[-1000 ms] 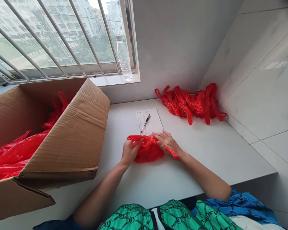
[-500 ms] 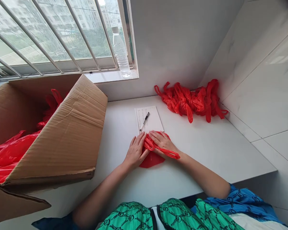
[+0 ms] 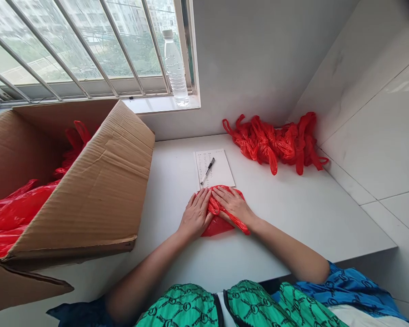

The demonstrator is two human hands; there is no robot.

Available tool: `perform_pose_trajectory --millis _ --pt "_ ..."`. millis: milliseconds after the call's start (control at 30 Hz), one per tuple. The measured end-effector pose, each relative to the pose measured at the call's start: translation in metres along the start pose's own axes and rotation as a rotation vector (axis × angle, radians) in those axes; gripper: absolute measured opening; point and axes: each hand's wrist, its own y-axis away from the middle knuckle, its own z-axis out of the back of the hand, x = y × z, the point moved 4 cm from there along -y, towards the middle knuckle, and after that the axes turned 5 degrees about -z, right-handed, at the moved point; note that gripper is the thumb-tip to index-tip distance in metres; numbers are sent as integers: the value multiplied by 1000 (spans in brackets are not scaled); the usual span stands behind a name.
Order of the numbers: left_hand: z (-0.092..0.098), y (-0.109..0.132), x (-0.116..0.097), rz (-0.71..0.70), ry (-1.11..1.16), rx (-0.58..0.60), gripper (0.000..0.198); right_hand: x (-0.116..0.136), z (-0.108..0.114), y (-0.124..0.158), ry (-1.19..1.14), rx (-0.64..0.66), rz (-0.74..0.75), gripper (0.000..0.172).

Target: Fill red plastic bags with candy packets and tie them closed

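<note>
A red plastic bag (image 3: 221,225) lies on the white table in front of me, bunched up, with a knot or loop at its middle. Flat on its left part rests my left hand (image 3: 196,213), fingers extended. My right hand (image 3: 233,204) lies on the upper right part, its fingers stretched out too. A twisted red strip of the bag runs down over my right wrist. Both palms press on the bag, and what is under them is hidden.
Left stands an open cardboard box (image 3: 98,190) holding red bags (image 3: 27,209). Beyond my hands lie a paper pad (image 3: 221,168) and a pen (image 3: 207,170). Tied red bags (image 3: 276,143) are heaped by the wall. A water bottle (image 3: 176,72) stands on the windowsill.
The view has shifted slightly. The bag's twisted strip has swung down closer to my right wrist, and more red plastic shows above my fingertips. Both hands stay on the bag.
</note>
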Motion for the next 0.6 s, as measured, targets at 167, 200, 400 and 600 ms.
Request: perform_pose_trajectory --millis 167,200,400,600 --pt "5 -1 -1 -6 77 -31 60 -2 6 -2 -85 -14 -2 66" --pt "7 -1 -1 -10 118 -53 58 -3 9 -2 -123 -20 -2 70" --pt "44 8 -5 -5 378 -292 16 -6 48 2 -369 -141 2 24" --pt "103 31 -42 98 662 -164 31 24 78 24 -800 31 -180 27"
